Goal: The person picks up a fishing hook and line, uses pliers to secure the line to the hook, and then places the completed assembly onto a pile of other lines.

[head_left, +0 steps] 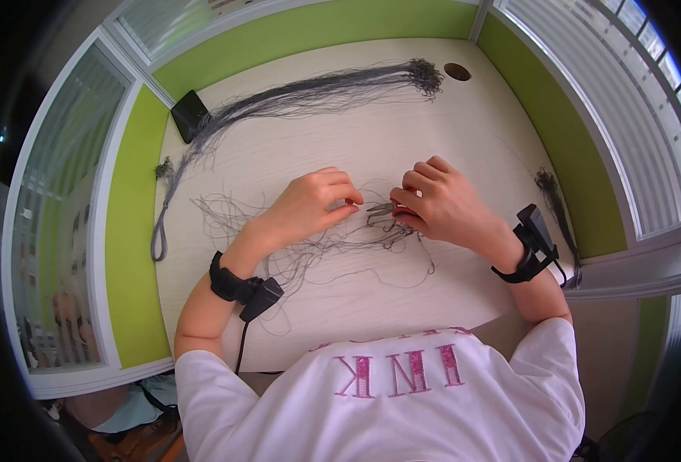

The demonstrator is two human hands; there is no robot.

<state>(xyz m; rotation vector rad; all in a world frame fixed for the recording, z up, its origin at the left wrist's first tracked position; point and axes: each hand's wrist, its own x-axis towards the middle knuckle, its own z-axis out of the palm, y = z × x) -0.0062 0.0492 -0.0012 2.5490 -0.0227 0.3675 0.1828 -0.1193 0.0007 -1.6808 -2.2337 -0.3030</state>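
The right hand (444,202) curls around red-handled pliers (382,209); the left hand (306,202), nearly pinched, contents unclear, should probably steady thin strands (321,248).

Green partitions (325,27), glazed panels (67,208) and a pale desk (479,115) suggest an office cubicle.

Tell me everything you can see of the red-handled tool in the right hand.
The red-handled tool looks like small pliers or cutters, with a grey, metallic-looking head and red grips with some black. The right hand wraps the grips, hiding much of them. The head points toward the left hand, apart from it, over the tabletop by thin, dark strands. Whether it touches them, or its jaws are open, I can't tell.
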